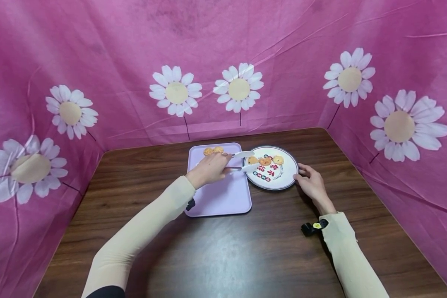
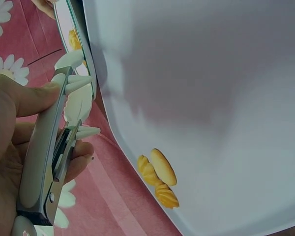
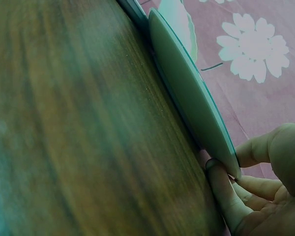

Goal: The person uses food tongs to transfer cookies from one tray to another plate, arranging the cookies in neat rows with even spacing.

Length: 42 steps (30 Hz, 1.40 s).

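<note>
My left hand (image 1: 211, 167) grips metal tongs (image 2: 42, 157) with white tips, their arms spread apart. In the head view the tips reach from the tray over the left rim of a round white plate (image 1: 283, 178) with printed red characters and a dark rim. One cookie (image 1: 252, 160) sits between the tips, though I cannot tell whether they squeeze it. Two more cookies, a brownish one (image 1: 265, 162) and a pale round one (image 1: 278, 160), lie on the plate. My right hand (image 1: 312, 182) pinches the plate's right rim between thumb and fingers.
A lilac tray (image 1: 223, 200) lies left of the plate on the brown wooden table (image 1: 283, 231). Several golden cookies (image 2: 157, 177) lie near its far edge. A pink cloth (image 1: 208, 37) with white daisies surrounds the table at the back and sides.
</note>
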Available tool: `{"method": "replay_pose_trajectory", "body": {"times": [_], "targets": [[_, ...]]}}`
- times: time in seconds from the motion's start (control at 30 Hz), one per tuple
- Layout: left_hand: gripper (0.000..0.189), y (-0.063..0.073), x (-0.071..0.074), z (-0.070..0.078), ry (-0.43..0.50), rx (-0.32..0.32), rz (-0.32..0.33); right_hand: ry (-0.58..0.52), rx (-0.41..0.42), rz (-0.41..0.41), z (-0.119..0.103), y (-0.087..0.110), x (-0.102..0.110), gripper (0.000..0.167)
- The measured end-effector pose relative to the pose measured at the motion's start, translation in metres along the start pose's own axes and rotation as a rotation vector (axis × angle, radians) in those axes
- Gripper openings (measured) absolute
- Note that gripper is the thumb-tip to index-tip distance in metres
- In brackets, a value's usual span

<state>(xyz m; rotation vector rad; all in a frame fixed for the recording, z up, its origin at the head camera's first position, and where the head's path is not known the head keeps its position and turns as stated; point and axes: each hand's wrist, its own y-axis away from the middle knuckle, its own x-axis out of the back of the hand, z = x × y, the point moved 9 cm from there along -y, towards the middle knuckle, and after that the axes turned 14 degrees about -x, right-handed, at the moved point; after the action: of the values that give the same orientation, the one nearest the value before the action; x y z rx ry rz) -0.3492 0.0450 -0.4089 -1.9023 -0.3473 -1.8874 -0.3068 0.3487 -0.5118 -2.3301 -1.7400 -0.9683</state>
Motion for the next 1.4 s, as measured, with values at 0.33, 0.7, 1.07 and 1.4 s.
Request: {"method": "replay_pose_trajectory", "body": {"times": [0.33,0.7,1.07,1.4], "targets": [[0.046,0.017,0.001,-0.008,0.083,0.012,0.084,0.010,0.005,0.000,-0.002,0.000,0.000,0.060],[0.051,0.040,0.007,-0.024,0.132,0.065,0.188,-0.008,-0.004,-0.010,0.000,-0.002,0.000,0.060],[0.055,0.068,0.004,-0.044,0.167,0.154,0.200,-0.012,0.008,-0.006,0.001,-0.001,-0.001,0.060],[0.052,0.092,0.004,-0.063,0.132,0.201,0.212,-0.029,0.006,-0.018,0.000,-0.001,-0.002,0.060]]}}
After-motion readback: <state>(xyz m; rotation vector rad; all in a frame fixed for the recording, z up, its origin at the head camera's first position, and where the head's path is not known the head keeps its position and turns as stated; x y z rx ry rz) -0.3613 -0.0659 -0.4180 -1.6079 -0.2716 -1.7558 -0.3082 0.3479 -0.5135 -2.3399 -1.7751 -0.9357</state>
